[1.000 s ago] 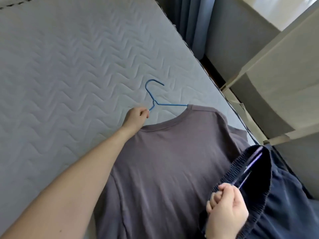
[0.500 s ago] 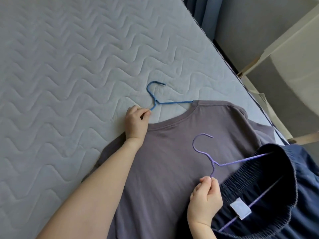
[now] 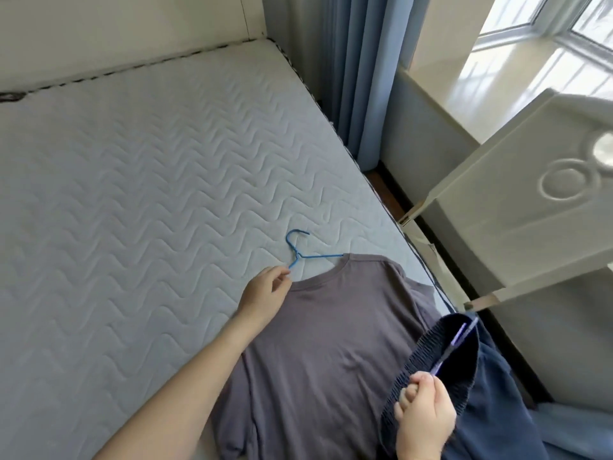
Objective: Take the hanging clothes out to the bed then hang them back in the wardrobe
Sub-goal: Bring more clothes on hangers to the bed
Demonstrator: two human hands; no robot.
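Observation:
A grey T-shirt (image 3: 331, 343) lies flat on the quilted mattress (image 3: 132, 200) with a blue wire hanger (image 3: 300, 252) sticking out of its collar. My left hand (image 3: 265, 293) pinches the hanger's neck just left of the collar. My right hand (image 3: 426, 423) is closed on a purple hanger (image 3: 454, 343) that carries dark navy shorts (image 3: 471, 386) over the shirt's right side. The purple hook is hidden behind the hand and the waistband.
The mattress's right edge runs beside a narrow floor gap. A cream wardrobe door (image 3: 530, 210) stands open at the right. Blue curtains (image 3: 365, 78) hang beyond the bed, with a window sill (image 3: 497, 68) behind them.
My right hand has lifted the purple hanger and shorts up and to the right, off the shirt. The view has tilted up. My left hand's fingers have loosened but still pinch the blue hanger.

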